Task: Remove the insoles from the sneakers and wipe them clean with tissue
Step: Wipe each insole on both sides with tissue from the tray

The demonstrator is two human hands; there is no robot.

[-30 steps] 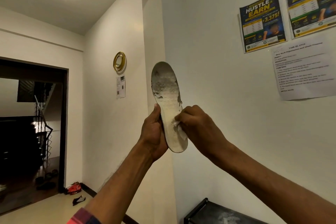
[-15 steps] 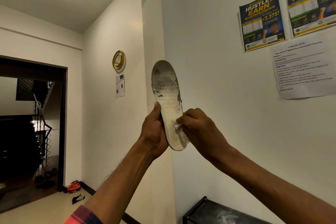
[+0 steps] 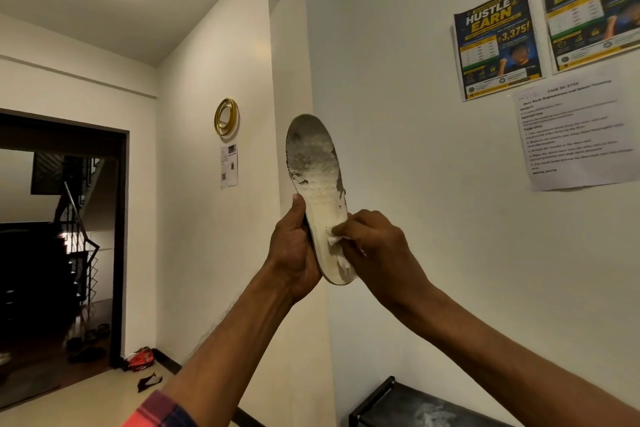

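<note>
Grimy white insole (image 3: 317,184) upright; crumpled tissue (image 3: 335,239) against heel.

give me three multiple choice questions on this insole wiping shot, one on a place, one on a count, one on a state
1. Where on the insole does the tissue sit?
A. at the top end
B. off it, in the air
C. on the lower half

2. How many "Hustle Earn" posters are pinned up?
A. one
B. two
C. four

3. What state is the insole's upper part in?
A. grey and grimy
B. spotless white
C. folded over

Key:
1 C, the right hand pinches the tissue against the lower half, across from the left hand that grips the insole's edge.
2 B, two hang side by side at the upper right.
3 A, grey dirt and dark specks cover the top end.
</note>
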